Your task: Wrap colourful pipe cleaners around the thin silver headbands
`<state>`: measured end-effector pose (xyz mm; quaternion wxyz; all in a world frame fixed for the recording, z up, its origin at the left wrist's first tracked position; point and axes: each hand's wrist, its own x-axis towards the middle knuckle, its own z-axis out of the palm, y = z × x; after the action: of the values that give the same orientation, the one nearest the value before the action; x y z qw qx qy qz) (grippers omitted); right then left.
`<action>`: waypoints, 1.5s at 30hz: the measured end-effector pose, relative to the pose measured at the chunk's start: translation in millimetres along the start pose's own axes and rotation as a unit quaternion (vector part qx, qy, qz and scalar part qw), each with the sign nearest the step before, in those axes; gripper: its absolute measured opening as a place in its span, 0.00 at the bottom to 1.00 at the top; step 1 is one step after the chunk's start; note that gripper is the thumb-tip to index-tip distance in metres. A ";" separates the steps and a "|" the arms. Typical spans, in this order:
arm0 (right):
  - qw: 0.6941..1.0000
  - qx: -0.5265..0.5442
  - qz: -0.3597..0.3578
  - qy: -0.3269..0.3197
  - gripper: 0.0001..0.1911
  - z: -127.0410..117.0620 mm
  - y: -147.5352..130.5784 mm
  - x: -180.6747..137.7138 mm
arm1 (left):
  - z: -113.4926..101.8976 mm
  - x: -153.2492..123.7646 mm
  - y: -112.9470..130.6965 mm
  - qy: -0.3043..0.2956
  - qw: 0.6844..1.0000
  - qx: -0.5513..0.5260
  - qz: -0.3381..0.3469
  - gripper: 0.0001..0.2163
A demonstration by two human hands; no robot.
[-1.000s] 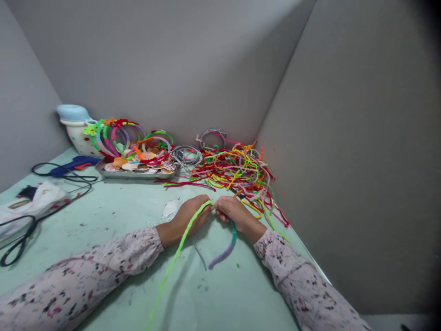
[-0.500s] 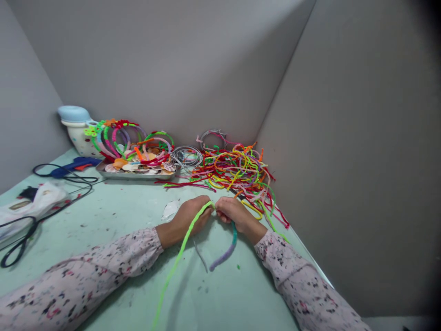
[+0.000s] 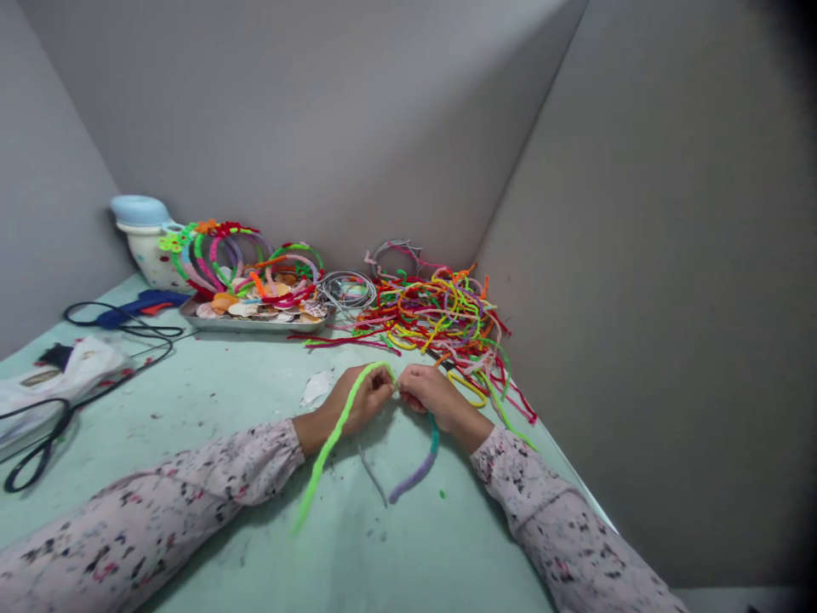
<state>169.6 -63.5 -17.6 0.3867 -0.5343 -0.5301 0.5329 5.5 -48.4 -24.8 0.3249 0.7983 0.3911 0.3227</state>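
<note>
While the green strand [image 3: 328,443] is draping across my left hand [image 3: 366,407], which is pinching its end, my right hand [image 3: 437,398] is clenching the band [image 3: 418,474] over the table [image 3: 242,392]; I'm judging this winding, the next turn needing steady tension.

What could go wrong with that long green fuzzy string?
The lime-green strand's long end hangs loose near the left sleeve, so it might catch. The grey wire's bare end sticks out below the left hand and could poke. The tangled pile lies close to the right hand; something may snag there.
</note>
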 end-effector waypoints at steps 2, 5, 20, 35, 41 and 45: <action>1.000 0.001 -0.007 0.001 0.04 1.1 -0.5 -0.9 | 0.0 1.1 0.1 -0.002 0.999 -0.039 -0.025 0.05; 1.000 0.000 -0.012 0.009 0.04 2.3 -1.8 -2.2 | 0.0 2.9 -0.2 -0.002 0.995 -0.077 -0.058 0.05; 1.000 0.008 -0.010 0.020 0.07 1.8 -2.3 -1.3 | -0.6 3.4 4.2 -0.011 0.993 -0.095 -0.067 0.11; 0.998 0.002 -0.055 0.026 0.04 5.6 -1.7 -1.9 | 5.7 5.9 -1.0 0.009 0.976 -0.166 -0.139 0.09; 0.997 -0.013 -0.075 0.034 0.02 5.9 -0.7 -3.4 | 7.4 5.7 1.1 0.021 0.958 -0.212 -0.194 0.08; 0.995 -0.024 -0.086 0.038 0.02 6.1 -0.8 -4.1 | 7.1 3.8 5.6 0.021 0.953 -0.224 -0.204 0.08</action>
<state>164.0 -68.3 -17.0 0.4381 -0.5153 -0.5719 0.4642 15.2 -49.9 -23.6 0.5461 0.6012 0.4702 0.3453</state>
